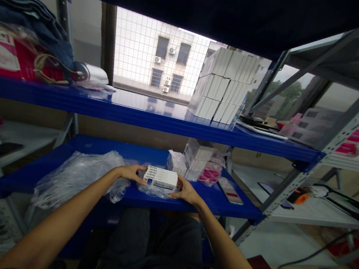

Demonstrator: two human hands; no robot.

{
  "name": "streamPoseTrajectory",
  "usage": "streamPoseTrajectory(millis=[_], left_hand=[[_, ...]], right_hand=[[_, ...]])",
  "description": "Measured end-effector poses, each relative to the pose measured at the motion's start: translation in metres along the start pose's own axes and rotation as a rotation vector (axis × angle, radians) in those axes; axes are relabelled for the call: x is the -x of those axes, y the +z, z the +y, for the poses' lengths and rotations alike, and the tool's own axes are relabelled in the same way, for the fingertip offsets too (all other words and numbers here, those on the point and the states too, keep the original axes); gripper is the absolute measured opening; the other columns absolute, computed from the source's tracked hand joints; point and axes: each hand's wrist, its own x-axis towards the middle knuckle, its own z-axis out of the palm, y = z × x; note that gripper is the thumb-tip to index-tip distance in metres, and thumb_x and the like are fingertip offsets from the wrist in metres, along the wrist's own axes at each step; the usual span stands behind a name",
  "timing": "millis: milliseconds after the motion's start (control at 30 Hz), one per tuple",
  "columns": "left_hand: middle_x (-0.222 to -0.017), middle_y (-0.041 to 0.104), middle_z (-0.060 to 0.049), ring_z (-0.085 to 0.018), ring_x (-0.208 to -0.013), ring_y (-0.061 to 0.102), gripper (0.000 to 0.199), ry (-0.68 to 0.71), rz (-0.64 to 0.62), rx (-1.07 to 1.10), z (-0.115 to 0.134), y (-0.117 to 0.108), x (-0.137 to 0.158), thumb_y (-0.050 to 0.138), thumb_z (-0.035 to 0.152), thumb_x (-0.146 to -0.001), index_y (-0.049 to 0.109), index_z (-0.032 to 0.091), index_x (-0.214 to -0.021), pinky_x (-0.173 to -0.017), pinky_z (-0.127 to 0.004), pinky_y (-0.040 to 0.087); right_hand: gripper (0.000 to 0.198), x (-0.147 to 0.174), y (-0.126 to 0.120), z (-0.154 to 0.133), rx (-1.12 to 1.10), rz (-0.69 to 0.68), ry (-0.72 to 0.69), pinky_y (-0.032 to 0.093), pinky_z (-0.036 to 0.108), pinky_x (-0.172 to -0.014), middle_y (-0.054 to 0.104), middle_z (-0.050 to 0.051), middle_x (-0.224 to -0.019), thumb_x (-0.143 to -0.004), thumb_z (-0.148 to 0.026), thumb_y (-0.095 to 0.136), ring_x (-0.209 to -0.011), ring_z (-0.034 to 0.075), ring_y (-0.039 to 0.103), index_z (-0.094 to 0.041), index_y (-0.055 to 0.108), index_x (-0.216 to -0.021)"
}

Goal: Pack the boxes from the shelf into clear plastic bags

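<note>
Between my two hands is a row of small white boxes [161, 176] with dark print, lying side by side on clear plastic on the lower blue shelf. My left hand [131, 173] presses on the left end of the row, thumb in front and fingers behind. The right end is gripped by my right hand [187, 191], its fingers bent around the corner. Just left of them spreads a heap of clear plastic bags [79, 176]. Behind the row stand more white boxes [177, 162], some in plastic wrap.
On the upper blue shelf [142, 114] rises a tall stack of white boxes [224, 85]. A phone [232, 191] lies right of my hands, near a pink wrapped pack [210, 174]. Metal posts [277, 190] bound the shelf. Folded denim [27, 11] sits upper left.
</note>
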Motion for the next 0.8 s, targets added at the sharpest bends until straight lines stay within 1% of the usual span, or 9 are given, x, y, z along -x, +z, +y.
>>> streamPoseTrajectory(millis=[100,200,267,333,400,500,600,700,800], left_hand=[[-0.115,0.078,-0.009,-0.03,-0.121,0.066,0.065,-0.116,-0.031,0.053,-0.003,-0.007,0.006,0.093,0.044,-0.048,0.077,0.023,-0.107,-0.114,-0.049,0.041],[-0.119,0.076,-0.011,-0.031,-0.126,0.063,0.057,-0.1,0.112,0.13,0.0,-0.009,0.01,0.092,0.052,-0.051,0.078,0.025,-0.1,-0.115,-0.048,0.04],[-0.12,0.076,-0.01,-0.03,-0.126,0.062,0.051,-0.044,0.22,0.158,0.007,-0.003,0.009,0.085,0.061,-0.061,0.076,0.026,-0.098,-0.114,-0.045,0.042],[-0.123,0.074,-0.009,-0.028,-0.126,0.062,0.05,-0.007,0.353,0.214,0.015,0.011,0.005,0.073,0.066,-0.076,0.074,0.025,-0.104,-0.111,-0.043,0.045],[-0.125,0.072,-0.011,-0.028,-0.124,0.064,0.052,-0.014,0.486,0.309,0.019,0.034,-0.001,0.061,0.064,-0.086,0.068,0.022,-0.117,-0.105,-0.043,0.05],[-0.124,0.071,-0.014,-0.028,-0.118,0.067,0.053,-0.015,0.63,0.353,0.017,0.075,-0.007,0.055,0.056,-0.093,0.059,0.019,-0.132,-0.102,-0.043,0.052],[-0.14,0.061,-0.013,-0.026,-0.13,0.059,0.054,0.091,0.783,0.249,0.008,0.108,-0.005,0.056,0.05,-0.095,0.051,0.022,-0.141,-0.11,-0.042,0.047],[-0.151,0.051,-0.013,-0.025,-0.138,0.054,0.072,0.162,0.819,0.218,0.001,0.122,0.002,0.067,0.048,-0.089,0.038,0.026,-0.151,-0.114,-0.04,0.045],[-0.144,0.058,-0.014,-0.026,-0.13,0.061,0.084,0.161,0.771,0.236,0.0,0.123,0.008,0.074,0.049,-0.085,0.034,0.025,-0.154,-0.113,-0.041,0.046]], right_hand=[[0.102,0.0,0.004,0.009,-0.011,0.038,-0.025,0.041,0.048,-0.118,0.065,0.013,-0.139,-0.045,-0.035,0.098,-0.13,0.03,0.062,-0.02,0.054,-0.136],[0.107,0.001,0.001,0.011,-0.04,0.1,-0.044,0.041,0.05,-0.117,0.064,0.013,-0.14,-0.044,-0.037,0.099,-0.131,0.031,0.061,-0.023,0.052,-0.139],[0.104,0.001,-0.002,0.012,-0.067,0.17,-0.037,0.042,0.05,-0.116,0.065,0.013,-0.139,-0.045,-0.043,0.098,-0.131,0.032,0.061,-0.024,0.054,-0.138],[0.094,0.002,-0.005,0.015,-0.09,0.222,-0.031,0.043,0.051,-0.116,0.067,0.013,-0.136,-0.05,-0.051,0.095,-0.131,0.032,0.061,-0.025,0.059,-0.133],[0.087,0.001,-0.006,0.019,-0.092,0.251,-0.028,0.042,0.052,-0.116,0.068,0.013,-0.134,-0.054,-0.055,0.092,-0.13,0.033,0.061,-0.024,0.061,-0.129],[0.097,0.0,-0.003,0.025,-0.037,0.258,-0.038,0.042,0.051,-0.116,0.068,0.013,-0.134,-0.05,-0.05,0.095,-0.128,0.032,0.063,-0.023,0.057,-0.135],[0.105,-0.001,0.001,0.03,0.065,0.227,-0.057,0.042,0.049,-0.115,0.067,0.013,-0.134,-0.052,-0.045,0.095,-0.125,0.03,0.064,-0.021,0.049,-0.143],[0.102,0.001,0.003,0.031,0.137,0.225,-0.059,0.044,0.048,-0.113,0.067,0.012,-0.132,-0.057,-0.044,0.093,-0.123,0.029,0.064,-0.021,0.046,-0.145],[0.099,0.006,0.004,0.024,0.19,0.235,-0.087,0.045,0.045,-0.11,0.067,0.011,-0.131,-0.061,-0.045,0.091,-0.121,0.028,0.064,-0.022,0.045,-0.145]])
